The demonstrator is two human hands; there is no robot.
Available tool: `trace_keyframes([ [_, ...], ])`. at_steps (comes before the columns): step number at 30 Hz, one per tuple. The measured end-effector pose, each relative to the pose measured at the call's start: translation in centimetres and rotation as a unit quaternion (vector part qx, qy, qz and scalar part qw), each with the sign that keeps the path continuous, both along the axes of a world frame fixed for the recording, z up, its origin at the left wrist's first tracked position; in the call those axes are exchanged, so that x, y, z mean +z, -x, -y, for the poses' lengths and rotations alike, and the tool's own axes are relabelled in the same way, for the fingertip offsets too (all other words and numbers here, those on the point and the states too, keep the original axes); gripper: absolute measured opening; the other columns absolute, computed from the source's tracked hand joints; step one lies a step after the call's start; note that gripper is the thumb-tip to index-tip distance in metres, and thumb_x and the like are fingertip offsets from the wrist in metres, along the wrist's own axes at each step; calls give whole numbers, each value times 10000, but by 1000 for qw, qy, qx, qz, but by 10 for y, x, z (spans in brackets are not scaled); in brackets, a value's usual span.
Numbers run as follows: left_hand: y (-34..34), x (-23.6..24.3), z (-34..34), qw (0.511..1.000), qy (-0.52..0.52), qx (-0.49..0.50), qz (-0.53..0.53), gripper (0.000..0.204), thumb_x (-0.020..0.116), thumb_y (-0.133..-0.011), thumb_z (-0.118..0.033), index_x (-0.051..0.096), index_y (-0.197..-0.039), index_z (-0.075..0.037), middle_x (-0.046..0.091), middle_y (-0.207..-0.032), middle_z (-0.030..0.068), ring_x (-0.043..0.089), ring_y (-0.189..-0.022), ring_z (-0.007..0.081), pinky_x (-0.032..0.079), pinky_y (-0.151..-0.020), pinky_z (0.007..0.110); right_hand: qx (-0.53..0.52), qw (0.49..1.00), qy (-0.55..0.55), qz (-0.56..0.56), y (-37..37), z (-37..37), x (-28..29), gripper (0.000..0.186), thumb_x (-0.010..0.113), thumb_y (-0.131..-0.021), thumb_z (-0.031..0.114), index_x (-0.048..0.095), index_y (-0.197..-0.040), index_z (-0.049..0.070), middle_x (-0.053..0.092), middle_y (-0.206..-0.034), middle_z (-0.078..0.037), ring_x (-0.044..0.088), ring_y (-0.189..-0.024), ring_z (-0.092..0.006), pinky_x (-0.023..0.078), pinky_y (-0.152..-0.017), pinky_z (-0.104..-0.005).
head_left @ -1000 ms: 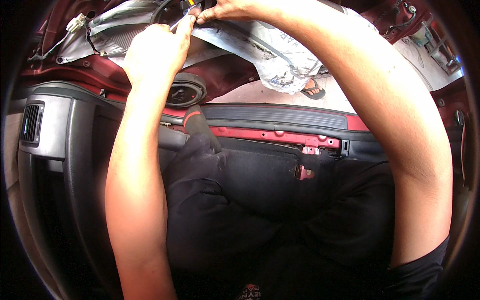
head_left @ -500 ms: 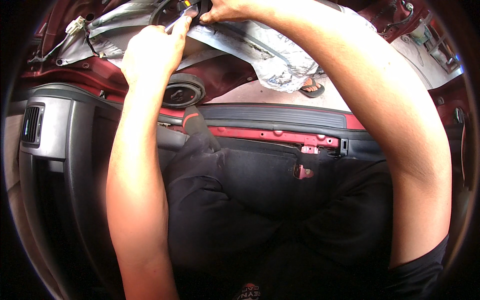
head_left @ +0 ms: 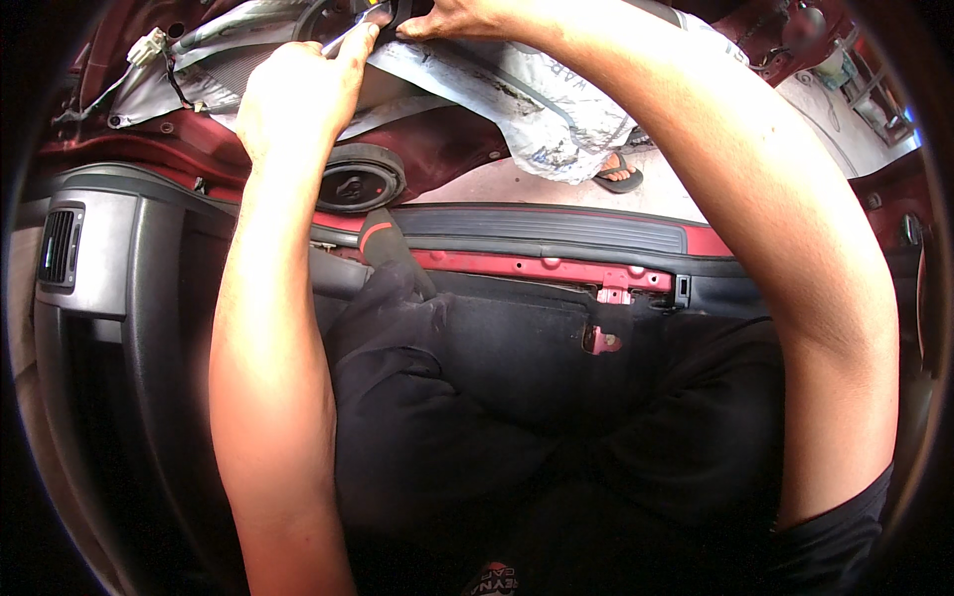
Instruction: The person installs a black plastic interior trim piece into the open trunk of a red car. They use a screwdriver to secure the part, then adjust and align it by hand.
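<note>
— Barely anything has shifted since the earlier frame: both hands sit at the same spot at the top centre, and the left hand (head_left: pixel 298 94) has only edged a little closer to the right.

— What is it gripping?

— Its fingers are curled, thumb and forefinger pinched on a thin silvery tool tip (head_left: pixel 360 25); whether that is a screwdriver I cannot tell. The right hand (head_left: pixel 467 18) is cut off by the top edge, fingers bent down onto a dark round opening (head_left: pixel 333 15) in the red door panel (head_left: pixel 437 149). How far it is closed is not visible.

— Anything holding something?

— Below the left hand, a round speaker recess (head_left: pixel 356 179) in the door holds a dark speaker cone. A grey plastic sheet (head_left: pixel 537 109) hangs over the door metal just beneath both hands.

— And around that?

— A white wiring connector (head_left: pixel 151 45) at the upper left, a grey dashboard vent (head_left: pixel 62 246) at the left edge, a red sill with black trim (head_left: pixel 556 233) across the middle, and a sandalled foot (head_left: pixel 618 174) outside.
</note>
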State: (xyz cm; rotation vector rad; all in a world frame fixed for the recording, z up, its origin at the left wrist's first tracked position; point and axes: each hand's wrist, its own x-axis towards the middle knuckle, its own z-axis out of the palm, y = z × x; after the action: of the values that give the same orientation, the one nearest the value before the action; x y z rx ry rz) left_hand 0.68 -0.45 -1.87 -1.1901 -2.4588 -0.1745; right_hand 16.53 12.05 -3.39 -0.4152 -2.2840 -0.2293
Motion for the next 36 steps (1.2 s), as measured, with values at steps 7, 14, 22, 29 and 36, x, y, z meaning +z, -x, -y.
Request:
trace_keyframes([
  [7, -8, 2, -2, 999, -22, -23, 18, 820, 536, -855, -790, 758, -1060, -28, 722, -1056, 253, 693, -1054, 401, 517, -940, 473, -7, 1000, -8, -13, 5, -9, -5, 741, 842, -737, 398, 495, -1284, 38, 551, -1101, -221, 665, -892, -367, 567, -766, -460],
  [14, -2, -2, -4, 999, -35, -26, 1, 837, 530, -853, -797, 762, -1021, -10, 719, -1035, 270, 695, -1044, 406, 515, -937, 481, -14, 999, -31, -41, 6, -7, -9, 698, 839, -736, 390, 502, -1237, 40, 557, -1091, -205, 652, -919, -365, 557, -788, -463],
  [22, 2, -1, 4, 998, -28, -43, -33, 861, 516, -857, -803, 759, -1002, 10, 716, -1006, 285, 699, -1028, 413, 517, -929, 488, 5, 1000, 7, -10, 8, -1, -1, 667, 839, -754, 383, 527, -1241, 51, 563, -1109, -212, 659, -957, -371, 561, -811, -467],
  [29, -5, 0, -2, 998, -41, -46, 1, 826, 546, -844, -794, 770, -1045, -26, 724, -1011, 273, 707, -1027, 396, 525, -919, 475, -27, 1000, 9, 3, 8, -8, -1, 682, 837, -760, 383, 529, -1267, 47, 565, -1127, -216, 659, -967, -375, 562, -822, -467],
  [36, -3, 0, -5, 997, -40, -58, -14, 814, 536, -860, -778, 767, -1051, -22, 729, -1023, 254, 709, -1027, 387, 530, -923, 464, -25, 1000, -2, -9, -5, -2, 3, 697, 836, -760, 380, 519, -1285, 47, 559, -1132, -213, 650, -977, -372, 559, -831, -464],
])
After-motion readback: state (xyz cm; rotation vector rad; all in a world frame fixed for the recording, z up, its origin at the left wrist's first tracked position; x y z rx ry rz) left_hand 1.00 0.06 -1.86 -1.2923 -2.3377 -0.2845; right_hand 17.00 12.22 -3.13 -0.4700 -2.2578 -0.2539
